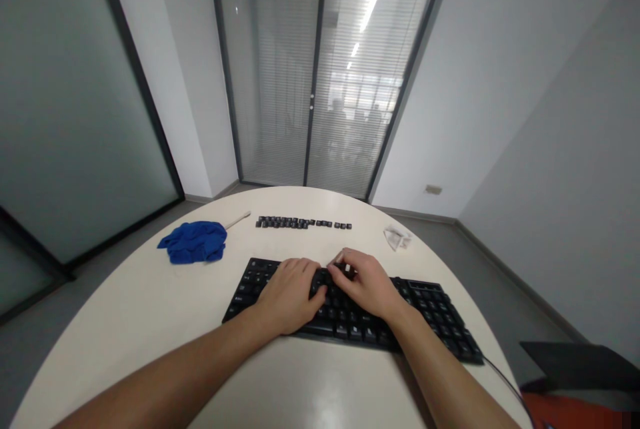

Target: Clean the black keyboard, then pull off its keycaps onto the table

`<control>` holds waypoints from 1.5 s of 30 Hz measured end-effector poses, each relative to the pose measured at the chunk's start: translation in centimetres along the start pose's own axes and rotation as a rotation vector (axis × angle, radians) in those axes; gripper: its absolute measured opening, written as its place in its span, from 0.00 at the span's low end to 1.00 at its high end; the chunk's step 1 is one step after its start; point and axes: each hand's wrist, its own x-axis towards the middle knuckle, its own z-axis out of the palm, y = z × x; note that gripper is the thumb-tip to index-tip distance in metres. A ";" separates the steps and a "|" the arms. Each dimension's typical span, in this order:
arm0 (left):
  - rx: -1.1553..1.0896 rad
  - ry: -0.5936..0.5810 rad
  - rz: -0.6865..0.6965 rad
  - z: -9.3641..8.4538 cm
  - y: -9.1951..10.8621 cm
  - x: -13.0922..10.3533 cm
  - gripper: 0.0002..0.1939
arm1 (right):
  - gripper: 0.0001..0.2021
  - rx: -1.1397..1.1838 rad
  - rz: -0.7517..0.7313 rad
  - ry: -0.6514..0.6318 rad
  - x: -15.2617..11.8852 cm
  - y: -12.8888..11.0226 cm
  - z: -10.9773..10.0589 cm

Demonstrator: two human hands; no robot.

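A black keyboard [330, 322] lies on the round table in front of me. My left hand [293, 289] rests over its left-middle part, fingers laid across the keys and thumb apart. Beside it, my right hand [367, 282] is closed in a pinch above the upper middle keys. A thin pale bit shows at its fingertips, too small to name. Beyond the keyboard, loose black keycaps [283, 222] are lined up in rows, with smaller groups trailing to the right.
A crumpled blue cloth [196, 242] lies at the left, a thin pale stick [238, 219] poking out beside it. Crumpled white tissue [397, 238] is at the right. The keyboard's cable [507, 382] runs off the right edge of the cream table [175, 335], near a chair [580, 365].
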 end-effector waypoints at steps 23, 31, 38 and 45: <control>-0.088 0.015 0.045 0.6 -1.0 0.1 0.16 | 0.18 0.275 0.095 -0.046 0.3 1.6 1.1; -0.123 0.013 0.057 0.6 -1.1 0.2 0.16 | 0.21 0.387 0.230 -0.043 0.4 2.5 1.5; -0.241 0.034 -0.001 0.8 -1.5 0.6 0.13 | 0.22 0.444 0.233 -0.036 0.4 2.3 1.5; -0.399 0.066 -0.067 0.9 -1.9 0.9 0.09 | 0.22 0.490 0.233 -0.039 0.4 2.3 1.5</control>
